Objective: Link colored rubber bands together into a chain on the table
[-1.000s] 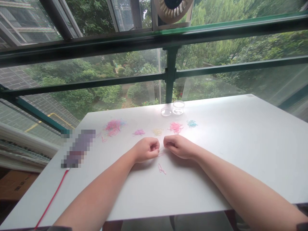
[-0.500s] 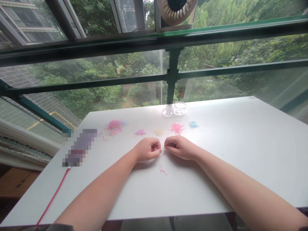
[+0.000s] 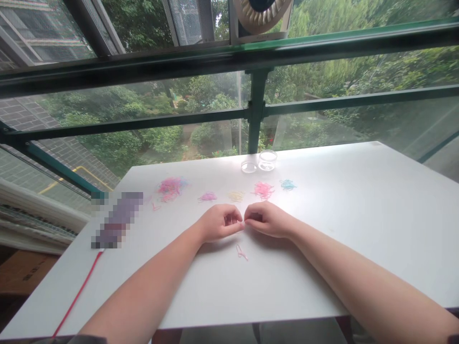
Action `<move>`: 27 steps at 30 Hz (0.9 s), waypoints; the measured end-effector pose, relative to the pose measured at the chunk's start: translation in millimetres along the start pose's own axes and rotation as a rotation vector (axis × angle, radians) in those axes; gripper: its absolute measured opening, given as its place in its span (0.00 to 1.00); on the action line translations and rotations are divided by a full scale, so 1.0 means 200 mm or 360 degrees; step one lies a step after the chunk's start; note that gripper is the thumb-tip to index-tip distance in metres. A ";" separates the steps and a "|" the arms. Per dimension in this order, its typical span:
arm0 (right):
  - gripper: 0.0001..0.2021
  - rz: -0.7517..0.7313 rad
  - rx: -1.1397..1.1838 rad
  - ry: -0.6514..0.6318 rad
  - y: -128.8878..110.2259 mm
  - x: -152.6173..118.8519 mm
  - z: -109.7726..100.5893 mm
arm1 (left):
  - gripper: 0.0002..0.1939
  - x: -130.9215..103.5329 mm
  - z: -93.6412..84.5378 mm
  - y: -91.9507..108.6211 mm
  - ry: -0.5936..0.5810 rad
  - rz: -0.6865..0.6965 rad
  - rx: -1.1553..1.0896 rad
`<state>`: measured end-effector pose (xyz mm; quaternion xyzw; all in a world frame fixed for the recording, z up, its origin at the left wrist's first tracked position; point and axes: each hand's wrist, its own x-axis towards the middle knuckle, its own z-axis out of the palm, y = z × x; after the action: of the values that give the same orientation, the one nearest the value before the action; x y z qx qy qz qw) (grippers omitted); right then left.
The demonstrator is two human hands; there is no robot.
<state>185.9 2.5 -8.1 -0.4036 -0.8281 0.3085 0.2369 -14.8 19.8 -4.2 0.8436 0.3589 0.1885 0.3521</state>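
Over the middle of the white table (image 3: 304, 286), my left hand (image 3: 223, 222) and my right hand (image 3: 267, 219) meet at the fingertips. Each is closed in a pinch, thumb against the fingers. Whatever sits between the fingertips is too small and hidden to make out. Just below the hands lies a thin pink plastic pin (image 3: 242, 252), looped and partly sprung apart. Beyond the hands are small heaps of similar thin pieces: a purple heap (image 3: 208, 196), a yellow heap (image 3: 236, 196), a pink heap (image 3: 264, 190) and a blue heap (image 3: 288, 184).
A larger mixed-colour heap (image 3: 171, 188) lies at the back left. A clear round jar (image 3: 267, 161) and its clear lid (image 3: 248, 167) stand near the back edge. On the left rests a blurred-out flat object (image 3: 120, 220) with a red cord (image 3: 77, 296). Window rails run behind the table.
My left fingertips have moved slightly right and now meet the right ones. A thin pink piece seen beneath the fingertips before is no longer visible. The loose pink pin stays put.
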 end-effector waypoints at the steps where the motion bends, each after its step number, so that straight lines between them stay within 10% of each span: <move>1: 0.04 0.0002 0.0002 -0.0001 0.00 0.00 0.00 | 0.10 0.00 0.00 0.00 -0.0004 -0.0002 -0.0006; 27: 0.02 -0.0010 0.0015 -0.0009 0.00 0.00 -0.01 | 0.07 0.00 0.00 0.01 0.0003 -0.0047 0.0011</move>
<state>186.5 2.6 -6.7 -0.3990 -0.8286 0.3127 0.2375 -14.1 19.9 -3.1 0.8393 0.3723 0.1828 0.3515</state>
